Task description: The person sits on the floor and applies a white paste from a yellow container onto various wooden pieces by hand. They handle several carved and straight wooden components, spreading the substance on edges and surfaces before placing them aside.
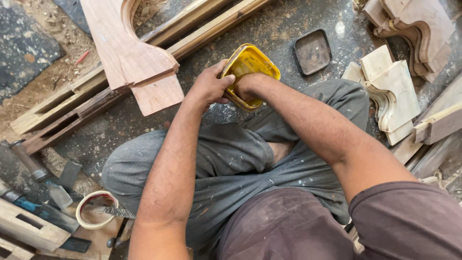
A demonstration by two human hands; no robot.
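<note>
Upper centre of the frame: left hand (210, 85) clamps the rim of the square yellow plastic tub (249, 73), tilted on the floor. Right hand (246, 84) digs inside, fingers hidden, grip unclear. Best to keep the tub braced while scooping.

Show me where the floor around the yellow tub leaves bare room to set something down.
Bare floor lies beyond the yellow tub, between the long wooden rails and the dark square lid. The right side is crowded with carved wood blocks; lower left is cluttered with chisels and a tape roll.
</note>
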